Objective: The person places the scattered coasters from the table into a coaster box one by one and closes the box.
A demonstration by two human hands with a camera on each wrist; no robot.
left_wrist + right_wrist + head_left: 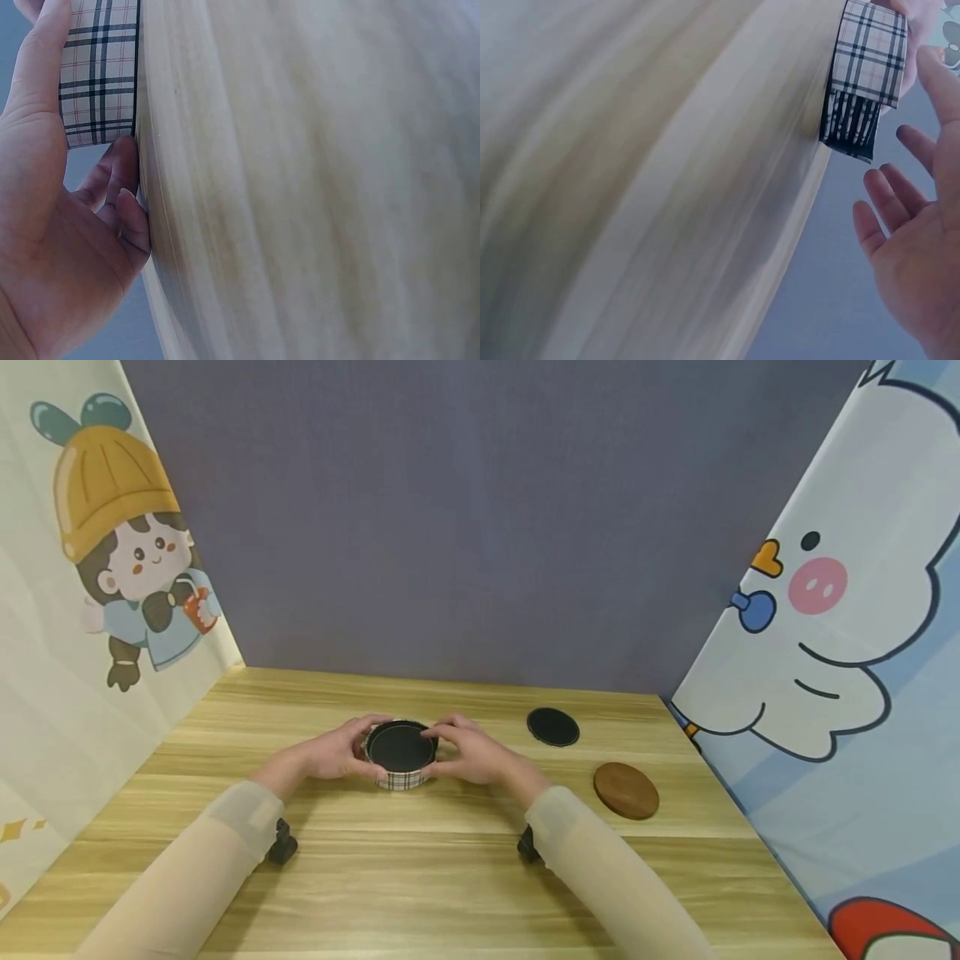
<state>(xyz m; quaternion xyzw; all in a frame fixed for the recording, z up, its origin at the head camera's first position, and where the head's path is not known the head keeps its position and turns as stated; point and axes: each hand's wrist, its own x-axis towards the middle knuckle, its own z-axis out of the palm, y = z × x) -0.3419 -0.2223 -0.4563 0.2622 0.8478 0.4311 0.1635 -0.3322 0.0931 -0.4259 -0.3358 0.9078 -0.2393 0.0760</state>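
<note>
A round box [402,779] with a plaid side wall and a black top face sits on the wooden table. Gaps in its plaid cover reveal a black-and-white striped wall [849,124] in the right wrist view. My left hand [347,750] grips the box from the left, thumb at the front and fingers reaching round behind. From the right, my right hand [472,752] reaches over it, index fingertip over the black top and thumb low at the front. In the right wrist view this hand's fingers are spread, with a gap between them and the wall.
Right of the hands, a thin black disc [553,727] lies flat on the table [420,877]. Nearer me is a brown round disc [626,791]. A grey panel [450,527] rises at the back, and printed cartoon panels [840,635] stand on both sides.
</note>
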